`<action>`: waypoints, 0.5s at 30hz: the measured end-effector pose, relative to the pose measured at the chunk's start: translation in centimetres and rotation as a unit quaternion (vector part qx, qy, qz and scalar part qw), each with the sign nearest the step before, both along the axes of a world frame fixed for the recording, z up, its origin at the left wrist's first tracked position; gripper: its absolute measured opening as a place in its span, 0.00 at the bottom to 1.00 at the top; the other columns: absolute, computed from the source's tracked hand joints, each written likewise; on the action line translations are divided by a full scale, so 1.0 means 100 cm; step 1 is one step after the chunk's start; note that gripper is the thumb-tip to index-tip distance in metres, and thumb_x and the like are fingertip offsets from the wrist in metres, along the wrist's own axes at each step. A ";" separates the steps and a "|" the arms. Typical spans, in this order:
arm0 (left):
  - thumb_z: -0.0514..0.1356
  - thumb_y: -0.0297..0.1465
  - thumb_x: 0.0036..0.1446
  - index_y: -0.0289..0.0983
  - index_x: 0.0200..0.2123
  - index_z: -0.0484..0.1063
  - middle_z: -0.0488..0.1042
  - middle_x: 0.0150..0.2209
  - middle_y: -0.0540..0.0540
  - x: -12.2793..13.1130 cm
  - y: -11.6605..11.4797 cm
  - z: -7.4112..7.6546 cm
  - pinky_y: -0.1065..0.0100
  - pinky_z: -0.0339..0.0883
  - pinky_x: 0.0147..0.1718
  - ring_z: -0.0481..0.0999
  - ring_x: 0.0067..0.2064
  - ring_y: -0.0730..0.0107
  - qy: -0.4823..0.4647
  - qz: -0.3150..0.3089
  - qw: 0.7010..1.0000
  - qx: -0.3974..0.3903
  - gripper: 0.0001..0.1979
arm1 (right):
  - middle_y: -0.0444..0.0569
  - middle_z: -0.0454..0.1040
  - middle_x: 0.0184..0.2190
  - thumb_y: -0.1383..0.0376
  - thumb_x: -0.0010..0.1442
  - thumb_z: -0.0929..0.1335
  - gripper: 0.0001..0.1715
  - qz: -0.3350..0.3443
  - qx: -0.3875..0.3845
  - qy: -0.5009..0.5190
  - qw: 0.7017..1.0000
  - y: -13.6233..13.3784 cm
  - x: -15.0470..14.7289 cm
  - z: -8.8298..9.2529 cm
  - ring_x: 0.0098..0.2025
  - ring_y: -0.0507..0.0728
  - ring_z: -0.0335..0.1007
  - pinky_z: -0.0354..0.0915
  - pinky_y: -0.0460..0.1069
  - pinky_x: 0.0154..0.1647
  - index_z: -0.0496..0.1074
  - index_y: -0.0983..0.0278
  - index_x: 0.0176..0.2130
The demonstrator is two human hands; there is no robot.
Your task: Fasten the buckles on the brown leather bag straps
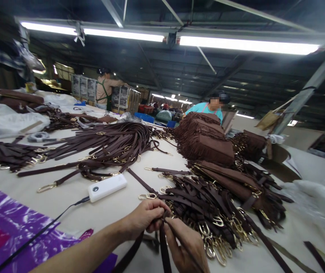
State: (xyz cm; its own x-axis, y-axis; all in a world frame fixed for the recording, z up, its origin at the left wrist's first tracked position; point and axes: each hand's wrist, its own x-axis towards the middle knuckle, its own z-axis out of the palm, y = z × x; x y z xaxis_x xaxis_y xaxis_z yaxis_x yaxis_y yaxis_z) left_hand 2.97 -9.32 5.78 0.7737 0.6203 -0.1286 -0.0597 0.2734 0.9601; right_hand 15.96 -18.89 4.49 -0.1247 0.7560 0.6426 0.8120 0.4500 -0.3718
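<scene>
My left hand (145, 217) and my right hand (186, 246) meet at the table's near edge, both pinched on a dark brown leather strap (164, 246) that runs down between them. Just to the right lies a heap of brown straps with gold clasps (208, 212). A second spread of long straps (108, 146) lies farther back on the left. Stacked brown fringed bags (204, 140) sit behind the heap.
A white power bank (107, 187) with a black cable lies left of my hands. Purple plastic sheet (14, 223) covers the near left corner. Clear plastic bags (316, 204) lie at the right. One person in a teal top (208, 108) works across the table, another stands far back.
</scene>
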 end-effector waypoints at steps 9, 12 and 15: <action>0.61 0.39 0.45 0.34 0.29 0.70 0.59 0.16 0.58 0.003 -0.005 0.012 0.75 0.44 0.17 0.53 0.18 0.82 0.052 0.029 0.997 0.039 0.13 | 0.45 0.70 0.20 0.70 0.67 0.56 0.15 -0.027 0.087 -0.162 0.983 0.002 -0.009 -0.008 0.19 0.54 0.69 0.53 0.50 0.20 0.69 0.64 0.36; 0.63 0.35 0.43 0.34 0.27 0.70 0.62 0.19 0.56 -0.002 -0.004 0.015 0.75 0.47 0.19 0.56 0.20 0.81 0.057 0.018 0.996 0.071 0.10 | 0.45 0.70 0.18 0.71 0.65 0.58 0.16 -0.029 0.116 -0.170 0.978 0.006 -0.009 -0.018 0.17 0.54 0.67 0.53 0.50 0.19 0.69 0.62 0.31; 0.64 0.30 0.40 0.34 0.28 0.71 0.64 0.19 0.56 -0.008 0.003 0.014 0.75 0.45 0.19 0.55 0.20 0.81 0.054 0.018 0.996 0.065 0.09 | 0.45 0.71 0.18 0.70 0.64 0.60 0.13 -0.026 0.152 -0.133 0.979 0.011 -0.003 -0.023 0.17 0.54 0.68 0.56 0.49 0.18 0.73 0.62 0.37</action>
State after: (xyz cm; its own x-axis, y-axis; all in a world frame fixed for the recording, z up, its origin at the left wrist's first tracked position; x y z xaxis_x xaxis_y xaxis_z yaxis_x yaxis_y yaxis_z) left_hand 2.16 -9.00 7.16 0.7371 0.6638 -0.1267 0.0382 0.1463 0.9885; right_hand 15.66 -17.77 2.19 -0.2856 0.5453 0.7881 0.8865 0.4628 0.0011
